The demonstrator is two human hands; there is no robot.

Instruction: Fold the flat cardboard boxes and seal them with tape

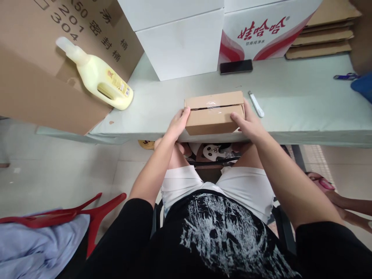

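Peripheral items
Includes yellow bottle (90, 73) beside large brown carton (31, 73), black phone (236, 67) before red-lettered white carton (270, 47), stacked cardboard (319, 49) at right, red chair (96, 221) at left.

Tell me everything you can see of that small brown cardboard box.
The small brown oblong cardboard box is at the near edge of the pale green cloth-covered table, long side along it. A dark gap parts its top flaps, bridged by shiny clear tape. The bare left hand grips one end, the bare right hand the other. Its underside is hidden.
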